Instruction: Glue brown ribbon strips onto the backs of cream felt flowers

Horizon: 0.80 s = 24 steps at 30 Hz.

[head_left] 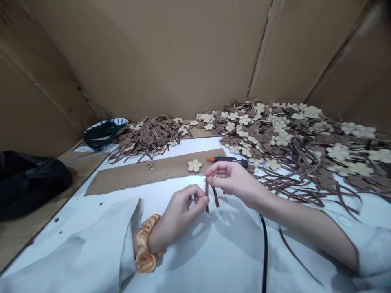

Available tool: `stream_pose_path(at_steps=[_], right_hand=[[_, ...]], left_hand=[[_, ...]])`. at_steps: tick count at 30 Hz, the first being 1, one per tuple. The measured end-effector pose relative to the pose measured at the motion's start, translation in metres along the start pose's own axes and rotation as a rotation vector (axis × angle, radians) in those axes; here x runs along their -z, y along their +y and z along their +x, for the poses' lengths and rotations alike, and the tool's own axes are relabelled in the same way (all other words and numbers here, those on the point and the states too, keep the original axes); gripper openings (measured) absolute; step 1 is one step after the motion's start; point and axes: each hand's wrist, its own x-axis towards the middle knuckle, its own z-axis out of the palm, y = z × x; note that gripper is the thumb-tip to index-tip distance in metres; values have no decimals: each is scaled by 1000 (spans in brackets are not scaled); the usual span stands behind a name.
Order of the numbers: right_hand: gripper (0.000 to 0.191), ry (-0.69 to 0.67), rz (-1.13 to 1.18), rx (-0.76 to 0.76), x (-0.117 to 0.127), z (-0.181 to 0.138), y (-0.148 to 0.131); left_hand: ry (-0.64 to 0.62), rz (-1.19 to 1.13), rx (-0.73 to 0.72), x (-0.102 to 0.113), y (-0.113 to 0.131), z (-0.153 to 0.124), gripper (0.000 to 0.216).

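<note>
Pinching a brown strip (pixel 216 197) at its bend, the right hand (pixel 229 178) lets both ends hang; the left hand (pixel 185 209), nearly closed, grips one above the desk (pixel 220 254), likely to steady it.

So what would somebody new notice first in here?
Probably the big heap of brown and cream flowers at the back right. Next, perhaps, the shiny orange scrunchie worn just behind the left hand, then, near the middle, the brown strip the right hand pinches.
</note>
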Motion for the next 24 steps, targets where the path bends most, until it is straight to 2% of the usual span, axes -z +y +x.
stream_pose_path(at_steps=[9,17,24], right_hand=[[20,8,162,34,5,2,3],[15,-9,266,23,3,4,9],[16,34,310,32,3,5,9]], left_hand=[[-104,-281,87,-1,-3,2,22],[-160,-301,121,0,3,3,24],[-181,-301,142,1,3,3,25]])
